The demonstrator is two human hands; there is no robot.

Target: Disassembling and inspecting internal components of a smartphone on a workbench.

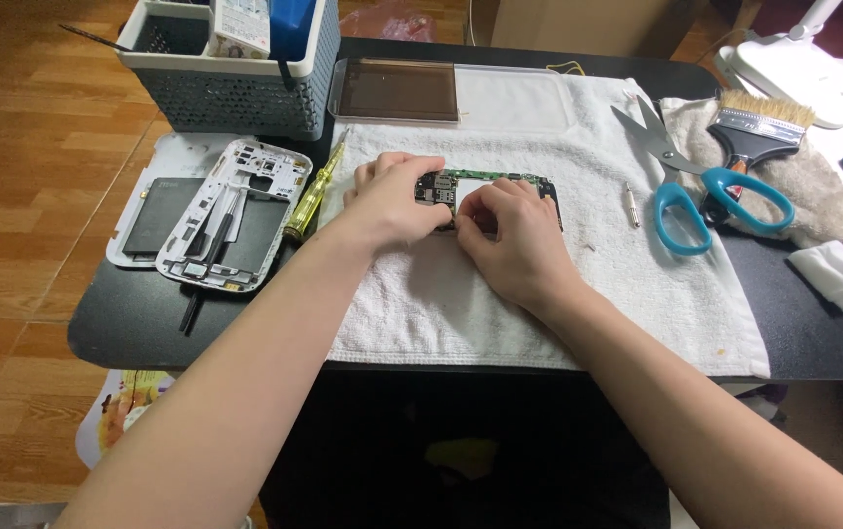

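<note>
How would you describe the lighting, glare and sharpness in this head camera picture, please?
Head view: even, bright light from above, with the white towel nearly washed out; soft shadows under the left hand and right hand on the circuit board; mild sheen on the scissors; the middle is sharp, while the forearms at the bottom edge look stretched by the wide lens.

Bare towel point(500, 313) lies open in front of both hands. To the left a yellow screwdriver point(314, 192) and white phone frame point(235, 211) crowd the edge; scissors point(696, 186) and a brush point(756, 125) block the right.
</note>
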